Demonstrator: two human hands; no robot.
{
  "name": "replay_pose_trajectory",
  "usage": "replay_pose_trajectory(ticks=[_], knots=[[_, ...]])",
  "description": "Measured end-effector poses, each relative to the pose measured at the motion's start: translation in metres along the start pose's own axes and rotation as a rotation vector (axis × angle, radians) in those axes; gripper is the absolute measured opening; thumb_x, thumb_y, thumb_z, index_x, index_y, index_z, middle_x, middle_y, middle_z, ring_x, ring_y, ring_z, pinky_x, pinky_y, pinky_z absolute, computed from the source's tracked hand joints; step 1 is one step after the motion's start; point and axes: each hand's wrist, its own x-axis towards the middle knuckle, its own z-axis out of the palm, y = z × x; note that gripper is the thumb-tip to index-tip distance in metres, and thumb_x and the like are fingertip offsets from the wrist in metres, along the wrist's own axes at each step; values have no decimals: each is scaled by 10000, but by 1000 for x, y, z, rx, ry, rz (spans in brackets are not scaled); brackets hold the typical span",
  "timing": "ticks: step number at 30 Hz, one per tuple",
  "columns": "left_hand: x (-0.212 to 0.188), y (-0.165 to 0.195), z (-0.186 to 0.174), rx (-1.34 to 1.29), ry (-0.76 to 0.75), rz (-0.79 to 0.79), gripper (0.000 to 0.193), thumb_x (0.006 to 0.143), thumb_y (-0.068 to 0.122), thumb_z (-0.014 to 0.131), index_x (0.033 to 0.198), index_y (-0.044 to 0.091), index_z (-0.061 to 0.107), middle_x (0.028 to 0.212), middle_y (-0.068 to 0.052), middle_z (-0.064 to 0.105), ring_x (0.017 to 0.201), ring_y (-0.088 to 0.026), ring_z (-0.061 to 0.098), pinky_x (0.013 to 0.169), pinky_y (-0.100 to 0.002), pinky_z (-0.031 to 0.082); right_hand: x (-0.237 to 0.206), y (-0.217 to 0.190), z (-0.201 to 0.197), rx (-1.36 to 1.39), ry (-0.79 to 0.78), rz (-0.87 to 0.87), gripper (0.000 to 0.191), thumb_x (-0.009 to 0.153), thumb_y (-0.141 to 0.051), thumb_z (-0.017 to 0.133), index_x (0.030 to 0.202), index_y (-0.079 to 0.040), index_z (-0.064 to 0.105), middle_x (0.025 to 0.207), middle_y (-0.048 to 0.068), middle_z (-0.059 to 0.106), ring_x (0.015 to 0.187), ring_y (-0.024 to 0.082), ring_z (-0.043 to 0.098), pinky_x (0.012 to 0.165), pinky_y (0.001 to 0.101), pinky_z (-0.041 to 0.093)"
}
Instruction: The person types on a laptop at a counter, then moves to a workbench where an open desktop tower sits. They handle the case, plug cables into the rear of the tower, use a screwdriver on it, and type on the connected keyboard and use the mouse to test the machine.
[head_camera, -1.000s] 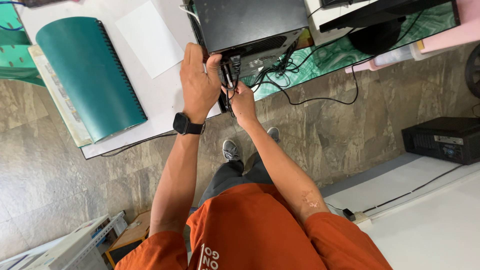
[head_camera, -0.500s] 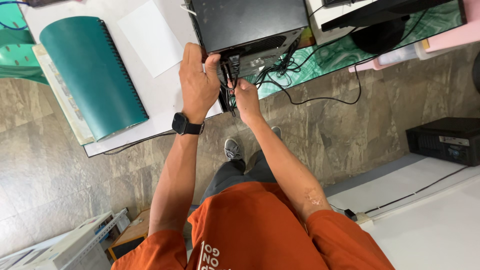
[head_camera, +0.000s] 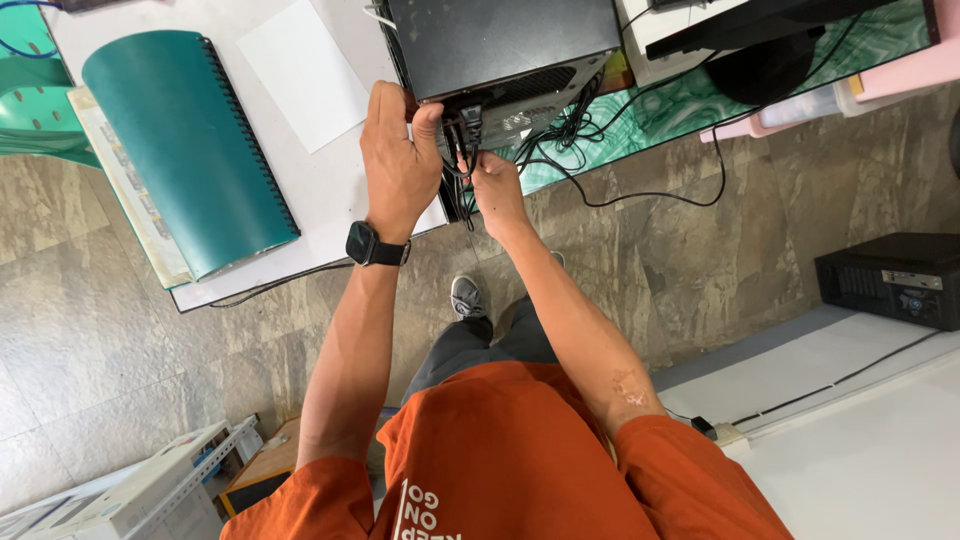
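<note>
Landmark: the black computer case (head_camera: 500, 45), standing at the near edge of the white surface (head_camera: 330, 200).

Far left of the case, a teal spiral-bound book (head_camera: 185, 150) lies flat, with a blank white sheet (head_camera: 300, 70) between it and the case.

The left hand (head_camera: 398, 160) is closed over the case's lower left corner, thumb hooked onto its rear panel, apparently to steady it. A black watch (head_camera: 376, 245) sits on that wrist.

The right hand (head_camera: 495, 185) is just below the rear panel, fingers pinched on a black cable plug (head_camera: 468, 135) at the panel's sockets (whether the plug is seated cannot be told).

Right of the case, loose black cables (head_camera: 590, 150) hang off the edge toward the stone floor (head_camera: 700, 270).
</note>
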Motion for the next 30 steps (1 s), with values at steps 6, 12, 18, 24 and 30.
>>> replay_pose_trajectory(ticks=[6,12,18,24,30], knots=[[-1,-7,2,-1,-2,-11,487,1130,427,517,960,-27,470,922,-177,489,792,-354,506,705,-441,437,0,-3,-2,-81,5,39,239,955,-238,744,822,-49,682,731,-47,559,686,65,429,624,249,313],[3,2,-16,-216,-37,-180,407,1002,332,732,1107,3,516,976,-121,567,858,-279,610,774,-377,498,-5,-12,-10,-186,-56,38,238,941,-242,718,922,-6,694,816,-10,661,750,79,548,690,250,409],[17,60,-38,-57,202,183,378,987,147,784,1248,55,527,1191,-126,518,1160,-282,539,988,-391,464,2,-24,-65,-296,-80,-1,282,943,-218,710,1118,4,697,869,16,697,799,101,625,722,266,486],[39,125,-16,313,-81,279,238,963,169,804,1157,117,675,1282,-45,614,1357,-257,544,1104,-466,351,30,-24,-116,-317,90,-62,256,939,-171,711,1099,29,700,912,23,705,820,97,618,741,267,499],[56,169,40,482,-249,172,382,921,250,776,1237,60,677,1376,-163,576,1382,-355,450,1108,-574,292,56,-34,-152,-575,59,-186,246,911,-180,717,1083,-6,692,966,67,724,869,163,664,794,317,541]])
